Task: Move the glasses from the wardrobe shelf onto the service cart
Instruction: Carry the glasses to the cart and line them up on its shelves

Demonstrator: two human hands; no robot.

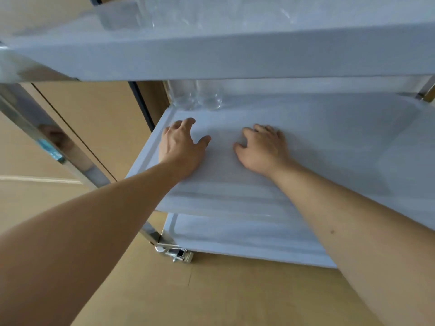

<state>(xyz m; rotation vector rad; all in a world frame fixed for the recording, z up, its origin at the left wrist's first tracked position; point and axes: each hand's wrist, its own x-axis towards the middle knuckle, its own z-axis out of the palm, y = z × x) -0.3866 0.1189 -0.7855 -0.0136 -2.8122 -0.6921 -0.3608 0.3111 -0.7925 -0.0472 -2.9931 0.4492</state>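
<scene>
i see the service cart [235, 55] filling most of the head view: three white trays on a chrome frame, over a tan floor [211, 295]. the top tray [259, 57] cuts across the upper part of the view and its front wall hides the back of the tier below. the middle tray [329, 137] lies under both of my arms; the bottom tray [235, 238] shows only a strip beneath it. a chrome post [47, 128] runs down the left side and carries a small blue label [50, 147], too blurred for me to read. a caster bracket [174, 252] sits at the lower left corner of the cart.

my left hand [181, 147] rests over the middle tray near its left edge, grip wide, fingers spread and holding nothing. my right hand [263, 147] lies just beside it, grip loosely curled on the tray surface, also holding nothing.

two clear glasses [197, 95] stand upright, side by side, at the back left corner of the middle tray, their rims hidden by the top tray. more glass [146, 12] stands on the top tray, blurred and cut off by the upper edge; i cannot count the pieces.
</scene>
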